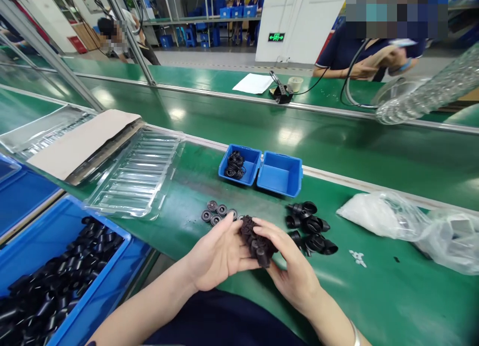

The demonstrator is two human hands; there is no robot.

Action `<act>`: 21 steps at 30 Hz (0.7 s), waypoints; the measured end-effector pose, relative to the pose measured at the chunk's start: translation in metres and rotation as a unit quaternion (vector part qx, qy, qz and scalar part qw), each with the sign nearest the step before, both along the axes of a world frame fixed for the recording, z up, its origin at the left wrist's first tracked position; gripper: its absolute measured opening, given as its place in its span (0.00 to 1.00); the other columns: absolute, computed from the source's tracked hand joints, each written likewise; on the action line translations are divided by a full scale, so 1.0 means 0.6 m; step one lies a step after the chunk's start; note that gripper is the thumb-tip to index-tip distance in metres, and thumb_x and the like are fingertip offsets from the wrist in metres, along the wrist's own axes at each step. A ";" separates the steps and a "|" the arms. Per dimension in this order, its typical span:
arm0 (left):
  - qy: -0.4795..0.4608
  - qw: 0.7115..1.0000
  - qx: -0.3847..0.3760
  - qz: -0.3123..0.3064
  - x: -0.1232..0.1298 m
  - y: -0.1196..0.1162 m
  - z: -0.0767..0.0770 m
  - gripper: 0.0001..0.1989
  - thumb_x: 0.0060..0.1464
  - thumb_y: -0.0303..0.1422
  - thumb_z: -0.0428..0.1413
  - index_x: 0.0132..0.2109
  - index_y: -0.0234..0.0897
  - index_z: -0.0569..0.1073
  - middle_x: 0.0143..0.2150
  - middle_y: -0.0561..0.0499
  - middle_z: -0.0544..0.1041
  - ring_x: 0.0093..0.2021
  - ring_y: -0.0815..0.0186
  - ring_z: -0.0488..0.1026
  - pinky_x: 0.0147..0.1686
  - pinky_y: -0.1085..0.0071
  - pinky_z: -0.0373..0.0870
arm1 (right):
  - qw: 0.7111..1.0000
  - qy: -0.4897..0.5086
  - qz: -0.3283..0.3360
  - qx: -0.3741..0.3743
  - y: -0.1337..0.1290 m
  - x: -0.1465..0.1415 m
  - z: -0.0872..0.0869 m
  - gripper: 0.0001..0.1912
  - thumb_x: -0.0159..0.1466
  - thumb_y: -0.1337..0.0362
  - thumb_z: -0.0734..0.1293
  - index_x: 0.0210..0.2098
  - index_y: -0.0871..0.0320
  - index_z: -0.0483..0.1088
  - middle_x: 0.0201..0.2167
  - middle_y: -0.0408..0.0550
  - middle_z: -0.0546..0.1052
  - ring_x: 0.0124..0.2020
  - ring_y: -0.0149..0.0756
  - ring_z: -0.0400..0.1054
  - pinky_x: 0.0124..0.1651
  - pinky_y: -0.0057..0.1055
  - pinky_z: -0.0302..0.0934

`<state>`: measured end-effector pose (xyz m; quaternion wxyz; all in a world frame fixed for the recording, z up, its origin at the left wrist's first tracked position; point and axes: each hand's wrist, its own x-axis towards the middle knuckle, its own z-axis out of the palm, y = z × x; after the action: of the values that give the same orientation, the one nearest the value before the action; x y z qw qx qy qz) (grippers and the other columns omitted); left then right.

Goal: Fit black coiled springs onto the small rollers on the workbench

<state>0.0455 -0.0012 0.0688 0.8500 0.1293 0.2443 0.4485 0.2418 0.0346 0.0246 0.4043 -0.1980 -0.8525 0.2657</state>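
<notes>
In front of my body, a dark clump of black parts (258, 241) is cupped between both hands; its exact kind is hard to make out. My left hand (215, 253) supports it from the left, palm turned up. Over its right side curve the fingers of my right hand (294, 266). Just beyond the left fingers lie several small round black parts (216, 219). Several black elbow-shaped plastic pieces (314, 224) are grouped to the right of my right hand.
Farther back stand a blue bin (239, 178) with black rings and another blue bin (280, 172). Clear plastic trays (130, 181) lie left; a big blue crate (123, 236) holds black parts. White pieces (358, 257) and plastic bags (381, 216) lie right. A co-worker (337, 51) sits opposite.
</notes>
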 end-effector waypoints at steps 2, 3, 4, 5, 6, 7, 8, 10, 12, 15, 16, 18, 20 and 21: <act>0.028 0.999 -0.002 0.028 0.003 -0.001 -0.005 0.23 0.69 0.44 0.49 0.59 0.32 0.71 0.56 0.37 0.74 0.50 0.59 0.76 0.49 0.65 0.73 | 0.999 -0.018 -0.007 0.038 0.001 0.001 -0.001 0.48 0.62 0.82 0.64 0.73 0.48 0.39 0.65 0.55 0.62 0.68 0.41 0.57 0.69 0.47 0.58; 0.046 0.998 0.005 0.043 0.005 -0.003 -0.007 0.19 0.68 0.40 0.51 0.59 0.34 0.71 0.56 0.38 0.74 0.51 0.58 0.76 0.48 0.65 0.73 | 0.998 -0.023 -0.022 0.050 0.001 0.000 -0.001 0.49 0.62 0.81 0.64 0.73 0.50 0.37 0.66 0.56 0.60 0.69 0.41 0.56 0.69 0.47 0.58; 0.061 0.996 0.015 0.057 0.006 -0.006 -0.008 0.18 0.67 0.37 0.53 0.59 0.35 0.71 0.56 0.38 0.74 0.52 0.56 0.76 0.48 0.65 0.73 | 0.997 -0.029 -0.041 0.057 0.000 -0.002 -0.002 0.49 0.62 0.80 0.65 0.74 0.51 0.37 0.67 0.57 0.58 0.69 0.42 0.55 0.69 0.46 0.57; 0.070 0.995 0.024 0.067 0.007 -0.008 -0.009 0.17 0.66 0.34 0.55 0.59 0.35 0.71 0.57 0.38 0.74 0.54 0.55 0.75 0.50 0.63 0.72 | 0.996 -0.037 -0.062 0.055 0.000 -0.003 -0.003 0.49 0.62 0.79 0.66 0.74 0.53 0.38 0.68 0.59 0.57 0.70 0.43 0.53 0.69 0.45 0.58; 0.075 0.994 0.033 0.075 0.008 -0.010 -0.010 0.17 0.65 0.33 0.55 0.59 0.36 0.70 0.57 0.38 0.74 0.56 0.53 0.74 0.52 0.61 0.70 | 0.994 -0.047 -0.081 0.049 -0.001 -0.005 -0.004 0.47 0.63 0.78 0.66 0.74 0.55 0.39 0.68 0.60 0.56 0.70 0.43 0.52 0.69 0.45 0.58; 0.076 0.993 0.038 0.081 0.010 -0.012 -0.010 0.17 0.65 0.32 0.56 0.60 0.35 0.70 0.58 0.37 0.73 0.58 0.52 0.72 0.54 0.60 0.69 | 0.993 -0.055 -0.094 0.039 -0.002 -0.006 -0.004 0.46 0.63 0.77 0.66 0.73 0.56 0.40 0.68 0.60 0.56 0.70 0.43 0.51 0.69 0.44 0.58; 0.075 0.993 0.037 0.087 0.011 -0.014 -0.010 0.17 0.65 0.32 0.56 0.60 0.35 0.70 0.58 0.37 0.73 0.59 0.51 0.72 0.55 0.60 0.69 | 0.992 -0.063 -0.102 0.029 -0.004 -0.007 -0.005 0.45 0.64 0.76 0.66 0.73 0.57 0.41 0.68 0.61 0.56 0.70 0.43 0.51 0.70 0.45 0.57; 0.074 0.992 0.018 0.099 0.013 -0.015 -0.010 0.18 0.65 0.31 0.56 0.60 0.35 0.69 0.59 0.37 0.73 0.60 0.52 0.71 0.54 0.60 0.69 | 0.990 -0.079 -0.114 0.006 -0.007 -0.007 -0.007 0.42 0.65 0.74 0.65 0.73 0.57 0.42 0.67 0.60 0.56 0.70 0.44 0.50 0.70 0.47 0.55; 0.074 0.990 -0.013 0.116 0.015 -0.015 -0.009 0.18 0.66 0.31 0.55 0.61 0.35 0.67 0.59 0.37 0.73 0.58 0.54 0.72 0.52 0.61 0.70 | 0.988 -0.096 -0.116 -0.017 -0.010 -0.007 -0.008 0.40 0.65 0.74 0.63 0.72 0.58 0.44 0.68 0.60 0.55 0.71 0.44 0.49 0.70 0.48 0.55; 0.066 0.986 -0.064 0.137 0.016 -0.014 -0.006 0.18 0.68 0.34 0.51 0.62 0.32 0.66 0.58 0.36 0.73 0.54 0.56 0.75 0.49 0.62 0.72 | 0.986 -0.118 -0.115 -0.040 -0.015 -0.005 -0.006 0.37 0.66 0.73 0.62 0.72 0.57 0.46 0.68 0.59 0.55 0.71 0.43 0.49 0.70 0.48 0.56; 0.059 0.986 -0.077 0.138 0.016 -0.013 -0.004 0.19 0.69 0.36 0.49 0.62 0.32 0.66 0.58 0.35 0.73 0.54 0.56 0.75 0.49 0.62 0.72 | 0.985 -0.121 -0.115 -0.043 -0.015 -0.006 -0.006 0.37 0.66 0.72 0.62 0.71 0.57 0.46 0.68 0.58 0.56 0.70 0.43 0.50 0.70 0.48 0.57; 0.048 0.985 -0.093 0.136 0.016 -0.012 -0.002 0.20 0.70 0.38 0.47 0.63 0.31 0.65 0.58 0.35 0.72 0.56 0.54 0.74 0.49 0.61 0.73 | 0.984 -0.124 -0.118 -0.049 -0.017 -0.006 -0.005 0.36 0.66 0.72 0.62 0.71 0.56 0.47 0.67 0.57 0.57 0.69 0.42 0.52 0.69 0.46 0.58; 0.042 0.985 -0.094 0.136 0.015 -0.012 -0.001 0.21 0.71 0.39 0.46 0.63 0.31 0.64 0.59 0.35 0.72 0.58 0.53 0.72 0.50 0.61 0.72 | 0.984 -0.123 -0.121 -0.050 -0.017 -0.007 -0.004 0.35 0.66 0.72 0.61 0.71 0.55 0.48 0.66 0.57 0.58 0.69 0.41 0.53 0.69 0.45 0.58; 0.041 0.985 -0.093 0.137 0.015 -0.012 -0.001 0.21 0.71 0.38 0.46 0.63 0.31 0.64 0.59 0.35 0.72 0.58 0.53 0.72 0.51 0.60 0.72 | 0.983 -0.123 -0.123 -0.050 -0.018 -0.008 -0.004 0.35 0.67 0.71 0.61 0.70 0.55 0.48 0.66 0.56 0.58 0.69 0.40 0.53 0.69 0.44 0.58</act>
<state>0.0543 -0.0083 0.0680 0.7781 0.0337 0.3350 0.5302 0.2371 0.0241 0.0224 0.3156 -0.3528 -0.8503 0.2299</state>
